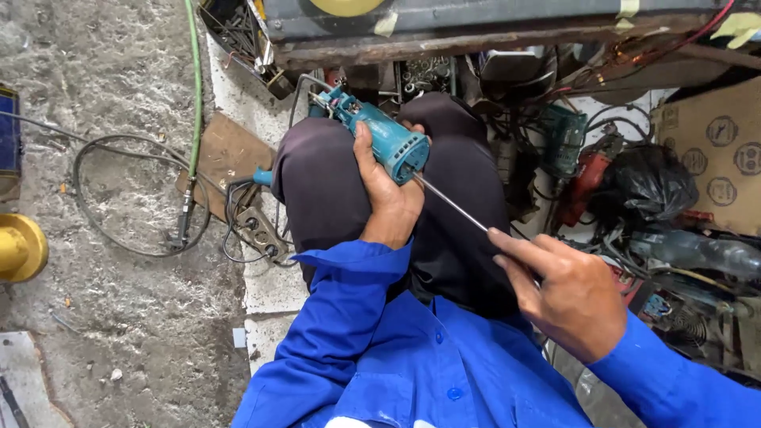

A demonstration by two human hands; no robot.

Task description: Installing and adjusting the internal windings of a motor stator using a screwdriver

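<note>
My left hand [386, 198] grips a teal power-tool motor housing [383, 133], held over my dark trousers with its round end facing me. My right hand [559, 289] pinches a thin metal screwdriver shaft [449, 202] whose tip goes into the housing's end face. Both arms wear blue sleeves. The screwdriver's handle is hidden inside my right palm.
On the concrete floor at left lie a power strip [255, 228], looping grey cables [119, 198], a green hose [194, 79] and a yellow object [20, 247]. A cardboard box [713, 150], a black bag [646, 182], a clear plastic bottle and tangled wires crowd the right. A workbench edge [476, 36] runs above.
</note>
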